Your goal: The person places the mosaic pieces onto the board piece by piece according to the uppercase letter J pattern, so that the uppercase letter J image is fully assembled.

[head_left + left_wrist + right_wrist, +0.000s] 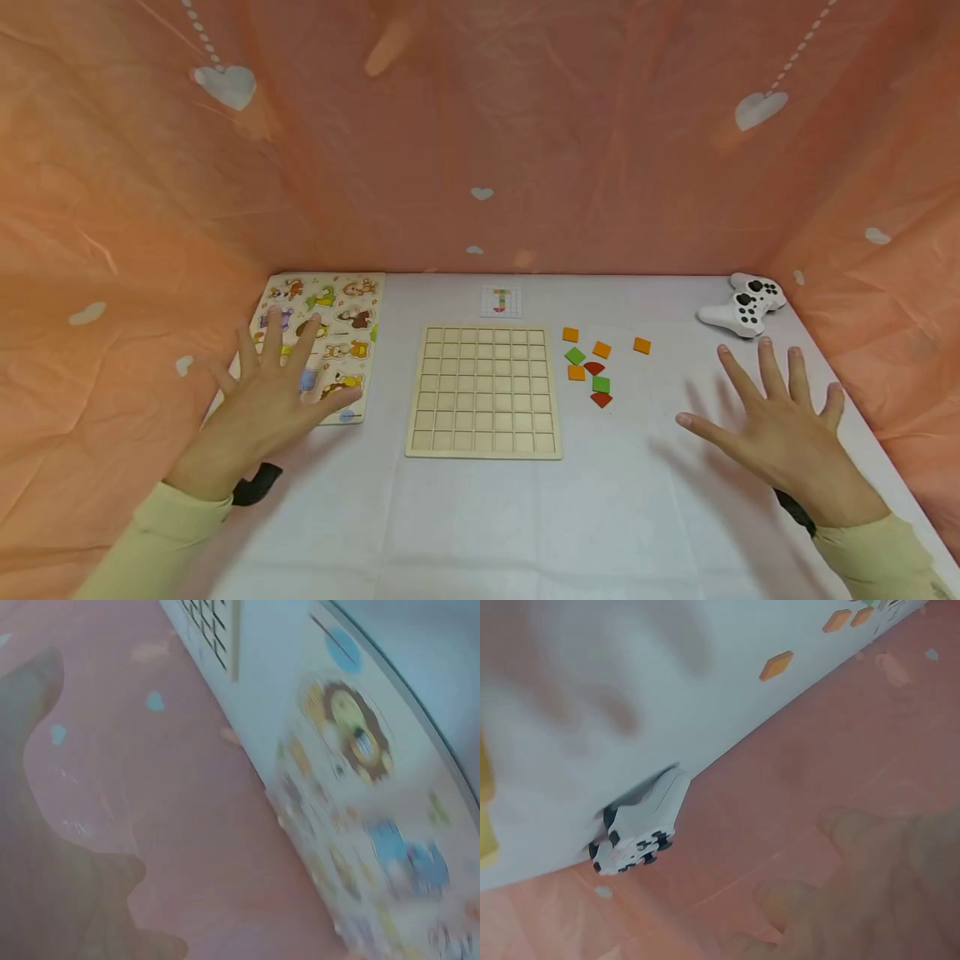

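Fingers spread, my left hand (262, 408) hovers over the near part of an animal puzzle board (372, 333) and holds nothing. On the other side, my right hand (783, 429) is spread too, with nothing in it, nearest to a white game controller (738, 312). Between the hands lies a square wooden grid board (483, 392) with bare cells. Just right of it are loose orange square tiles (642, 345), green square tiles (601, 384) and red fan-shaped tiles (602, 400). A small pattern card (501, 302) lies behind the grid board, showing a coloured hook-like figure.
A white cloth covers the table (465, 525). Orange drapes (525, 150) with pale hearts enclose the back and both sides. In the right wrist view the controller (649, 821) sits close to the table's edge, and an orange tile (776, 666) lies farther along.
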`<state>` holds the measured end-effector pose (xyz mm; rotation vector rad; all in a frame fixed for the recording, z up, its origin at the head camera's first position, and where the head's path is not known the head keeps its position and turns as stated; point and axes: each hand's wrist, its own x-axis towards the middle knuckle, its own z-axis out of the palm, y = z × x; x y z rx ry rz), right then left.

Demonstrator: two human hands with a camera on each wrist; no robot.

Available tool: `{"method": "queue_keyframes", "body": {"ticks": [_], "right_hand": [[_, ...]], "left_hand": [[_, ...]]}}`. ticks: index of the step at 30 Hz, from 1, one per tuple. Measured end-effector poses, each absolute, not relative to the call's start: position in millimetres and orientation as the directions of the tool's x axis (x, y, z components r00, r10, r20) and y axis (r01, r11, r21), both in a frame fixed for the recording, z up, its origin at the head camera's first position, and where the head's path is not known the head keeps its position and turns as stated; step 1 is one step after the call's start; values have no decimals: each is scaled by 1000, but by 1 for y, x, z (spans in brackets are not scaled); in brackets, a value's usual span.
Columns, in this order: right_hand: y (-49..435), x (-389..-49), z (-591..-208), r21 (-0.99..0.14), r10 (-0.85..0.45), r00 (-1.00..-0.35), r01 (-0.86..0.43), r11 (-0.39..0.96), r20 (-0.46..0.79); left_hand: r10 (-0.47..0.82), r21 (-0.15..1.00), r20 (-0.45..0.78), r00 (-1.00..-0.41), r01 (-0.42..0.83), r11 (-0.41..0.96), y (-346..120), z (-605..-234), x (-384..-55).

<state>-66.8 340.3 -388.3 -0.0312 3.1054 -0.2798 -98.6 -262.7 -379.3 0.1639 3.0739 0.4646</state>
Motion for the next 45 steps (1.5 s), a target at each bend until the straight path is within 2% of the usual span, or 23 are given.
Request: {"method": "queue_keyframes", "body": {"ticks": [9,18,24,28,36,45], "right_hand": [[317,-84,-393,-241,-68,-998,-63,969,-15],[298,-111,-402,-364,-143,-990,-133,922,1],[291,-130,-408,-404,-198,-978,-207,891,66],[289,-144,-411,-392,-212,-976,-214,895,50],[290,-167,-417,-395,-131,-987,-86,915,-88],[299,-184,-423,-385,-135,-987,-90,918,-89]], "left_hand": [[175,456,-39,-984,139,879,-226,-388,-115],[298,573,27,-954,259,777,-176,-409,-134],[270,635,-22,-963,195,748,-157,-416,-143],[230,642,-80,-970,126,756,-154,-418,-148],[210,619,-157,-965,70,782,-155,-423,-156],[196,582,-188,-962,51,812,-157,-428,-157]]}}
